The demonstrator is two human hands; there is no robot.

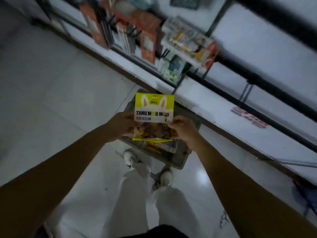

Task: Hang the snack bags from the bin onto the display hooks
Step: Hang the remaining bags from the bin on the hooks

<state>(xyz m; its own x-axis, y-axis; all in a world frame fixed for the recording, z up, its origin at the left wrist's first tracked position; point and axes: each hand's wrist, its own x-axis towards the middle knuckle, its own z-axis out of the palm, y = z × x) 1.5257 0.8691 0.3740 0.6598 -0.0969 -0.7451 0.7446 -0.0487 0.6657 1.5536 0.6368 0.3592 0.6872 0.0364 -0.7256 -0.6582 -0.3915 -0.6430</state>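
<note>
A yellow and white snack bag [153, 110] with rabbit ears printed on top is held upright in front of me, above the grey bin [180, 158] on the floor. My left hand [122, 125] grips its left edge and my right hand [181, 128] pinches its right edge. More snack packets [160, 147] lie inside the bin below the held bag. The display hooks [132, 31] stick out of the white rack ahead, with orange bags [148, 43] and other packets [190, 42] hanging on them.
The white rack base [223, 121] runs diagonally from upper left to lower right. Black rack bars [267, 54] cross above it. My feet in white shoes [130, 158] stand right by the bin on the pale tiled floor [51, 86].
</note>
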